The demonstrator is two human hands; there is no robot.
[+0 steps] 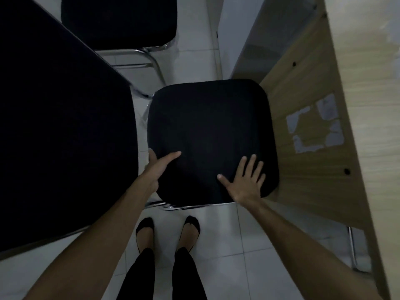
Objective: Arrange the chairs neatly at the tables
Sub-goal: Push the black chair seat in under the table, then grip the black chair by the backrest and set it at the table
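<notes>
A black padded chair seat (207, 126) on a chrome frame stands right in front of me, seen from above. My left hand (159, 164) grips its near left edge, thumb on top and fingers curled under the side. My right hand (246, 179) lies flat on the near right part of the cushion with fingers spread. The seat's right side touches or nearly touches the wooden side panel of a table (320, 148). A second black chair (119, 20) stands farther away at the top left.
A large black surface (54, 126) fills the left side, close to the chair. The light wood table top (372, 94) runs down the right, with sticker remains on its panel. White floor tiles (227, 245) lie under my feet; a chrome leg (352, 247) stands at the lower right.
</notes>
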